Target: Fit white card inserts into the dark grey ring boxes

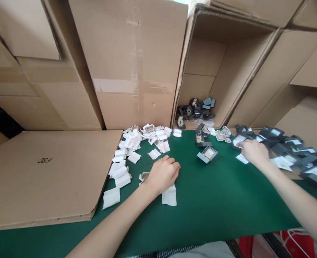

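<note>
My left hand (162, 173) is above the green table with its fingers curled; what they hold, if anything, is hidden. From under it sticks out a white folded card piece (169, 197), and another small card insert (145, 176) shows behind its wrist side. At the right, my right hand (255, 152) reaches to a small dark box (239, 139) with a white inside, its fingertips closed on the box's near edge. Just below those fingers lies a loose white piece (242, 158). Between my hands an open grey box (208, 154) rests with its lid folded back.
White folded inserts (133, 139) are strewn along the left and back. Open dark boxes (295, 147) crowd the right side. A large carton (225, 57) on its side holds more small dark boxes (196, 109). Flat cardboard (45, 179) covers the left of the green table (214, 200).
</note>
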Demonstrator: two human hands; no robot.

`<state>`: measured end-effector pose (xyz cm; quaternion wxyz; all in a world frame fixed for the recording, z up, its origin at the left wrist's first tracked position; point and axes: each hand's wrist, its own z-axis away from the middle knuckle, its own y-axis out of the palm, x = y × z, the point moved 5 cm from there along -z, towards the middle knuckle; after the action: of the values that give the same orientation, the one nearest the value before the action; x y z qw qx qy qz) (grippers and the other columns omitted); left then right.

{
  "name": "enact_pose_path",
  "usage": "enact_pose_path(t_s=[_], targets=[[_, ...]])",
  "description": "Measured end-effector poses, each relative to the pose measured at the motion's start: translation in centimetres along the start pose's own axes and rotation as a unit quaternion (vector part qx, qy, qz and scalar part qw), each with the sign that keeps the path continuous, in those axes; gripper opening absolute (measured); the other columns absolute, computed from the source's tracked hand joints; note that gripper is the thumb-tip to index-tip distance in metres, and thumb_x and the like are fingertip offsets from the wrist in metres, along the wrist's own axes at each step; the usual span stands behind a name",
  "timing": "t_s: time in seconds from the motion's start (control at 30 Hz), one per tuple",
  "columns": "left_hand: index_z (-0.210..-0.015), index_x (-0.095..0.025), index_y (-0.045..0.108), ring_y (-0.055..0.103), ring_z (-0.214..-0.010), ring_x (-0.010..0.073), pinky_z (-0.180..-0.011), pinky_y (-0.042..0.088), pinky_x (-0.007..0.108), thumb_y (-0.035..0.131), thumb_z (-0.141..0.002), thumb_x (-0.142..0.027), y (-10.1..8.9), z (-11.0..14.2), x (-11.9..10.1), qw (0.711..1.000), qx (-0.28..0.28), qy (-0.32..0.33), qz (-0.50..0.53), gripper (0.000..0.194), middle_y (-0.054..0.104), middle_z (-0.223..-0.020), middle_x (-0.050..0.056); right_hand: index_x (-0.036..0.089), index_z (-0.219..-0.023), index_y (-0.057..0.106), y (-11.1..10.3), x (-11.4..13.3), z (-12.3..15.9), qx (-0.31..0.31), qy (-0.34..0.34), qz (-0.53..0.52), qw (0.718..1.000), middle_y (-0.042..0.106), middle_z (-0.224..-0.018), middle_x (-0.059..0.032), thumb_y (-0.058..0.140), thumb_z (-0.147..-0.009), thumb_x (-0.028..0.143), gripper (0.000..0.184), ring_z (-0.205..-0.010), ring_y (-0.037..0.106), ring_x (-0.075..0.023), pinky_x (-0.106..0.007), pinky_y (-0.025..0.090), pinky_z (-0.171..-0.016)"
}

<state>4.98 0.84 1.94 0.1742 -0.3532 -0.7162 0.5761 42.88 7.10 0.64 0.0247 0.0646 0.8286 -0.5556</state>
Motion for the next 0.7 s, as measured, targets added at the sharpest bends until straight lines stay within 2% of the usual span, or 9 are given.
enact_pose_path(t_s=[0.07,0.13,0.2,0.27,0.37,0.5,0.6,0.7], targets=[[-0.091,-0.018,0.065,0.055,-0.085,0.0189,-0.073,0.046,0.029,0.033,-0.094,-0.023,0.1,0.0,-0.1,1.000,0.000,0.005,-0.003,0.032,0.062,-0.083,0.006,0.012,-0.075,0.072,-0.9,-0.3,0.2,-0.001,0.001,-0.009,1.000,0.067,-0.086,-0.0191,0.046,-0.074,0.012,0.026,-0.081,0.061,-0.0305,-0.039,0.041,-0.063],[-0.090,-0.018,0.065,0.055,-0.085,0.0191,-0.074,0.047,0.030,0.034,-0.094,-0.023,0.3,-0.1,-0.2,1.000,0.001,0.009,-0.006,0.031,0.062,-0.082,0.006,0.013,-0.077,0.072,-1.7,0.4,0.5,-0.003,-0.011,-0.032,0.999,0.069,-0.091,-0.0182,0.049,-0.077,0.020,0.024,-0.083,0.062,-0.0308,-0.039,0.044,-0.064],[-0.089,-0.018,0.065,0.055,-0.085,0.0193,-0.074,0.047,0.031,0.035,-0.093,-0.023,0.4,-0.1,-0.2,1.000,-0.001,0.011,-0.009,0.031,0.062,-0.081,0.006,0.017,-0.087,0.071,-2.5,2.3,0.9,-0.004,-0.031,-0.070,0.997,0.070,-0.097,-0.0123,0.049,-0.082,0.031,0.027,-0.084,0.064,-0.0265,-0.035,0.048,-0.068],[-0.089,-0.018,0.065,0.055,-0.085,0.0195,-0.076,0.047,0.031,0.035,-0.093,-0.023,0.4,-0.1,-0.2,1.000,-0.006,0.012,-0.010,0.031,0.062,-0.081,0.006,0.019,-0.096,0.069,-3.2,4.7,1.3,-0.003,-0.038,-0.120,0.992,0.072,-0.093,-0.0067,0.045,-0.086,0.041,0.034,-0.077,0.066,-0.0209,-0.031,0.051,-0.069],[-0.090,-0.018,0.065,0.055,-0.085,0.0198,-0.077,0.047,0.032,0.036,-0.093,-0.022,0.3,-0.1,-0.2,1.000,-0.017,0.010,-0.009,0.030,0.062,-0.082,0.006,0.019,-0.097,0.068,-3.4,8.6,1.7,0.041,-0.011,-0.275,0.960,0.073,-0.084,-0.0065,0.052,-0.081,0.049,0.038,-0.071,0.067,-0.0215,-0.033,0.053,-0.067],[-0.105,-0.017,0.061,0.054,-0.088,0.0208,-0.076,0.046,0.033,0.039,-0.093,-0.025,-0.3,0.0,-0.3,0.998,-0.057,0.003,-0.002,0.027,0.063,-0.090,0.006,0.017,-0.102,0.064,-3.1,13.5,2.2,0.117,0.005,-0.418,0.901,0.072,-0.079,-0.0064,0.056,-0.079,0.047,0.038,-0.055,0.065,-0.0183,-0.032,0.054,-0.054],[-0.112,-0.016,0.058,0.054,-0.091,0.0224,-0.077,0.047,0.034,0.047,-0.090,-0.035,-0.7,0.0,-0.2,0.996,-0.085,-0.013,0.008,0.031,0.063,-0.093,0.007,0.018,-0.099,0.062,-3.6,16.7,2.6,0.121,-0.027,-0.491,0.862,0.071,-0.088,-0.0069,0.058,-0.079,0.044,0.033,-0.054,0.065,-0.0164,-0.031,0.055,-0.053],[-0.110,-0.017,0.058,0.055,-0.091,0.0224,-0.075,0.047,0.034,0.052,-0.088,-0.042,-0.8,-0.1,0.0,0.995,-0.088,-0.031,0.027,0.033,0.063,-0.091,0.006,0.018,-0.097,0.061,-4.4,19.0,3.1,0.101,-0.053,-0.527,0.842,0.069,-0.086,-0.0063,0.062,-0.077,0.043,0.032,-0.056,0.064,-0.0166,-0.032,0.055,-0.055]])
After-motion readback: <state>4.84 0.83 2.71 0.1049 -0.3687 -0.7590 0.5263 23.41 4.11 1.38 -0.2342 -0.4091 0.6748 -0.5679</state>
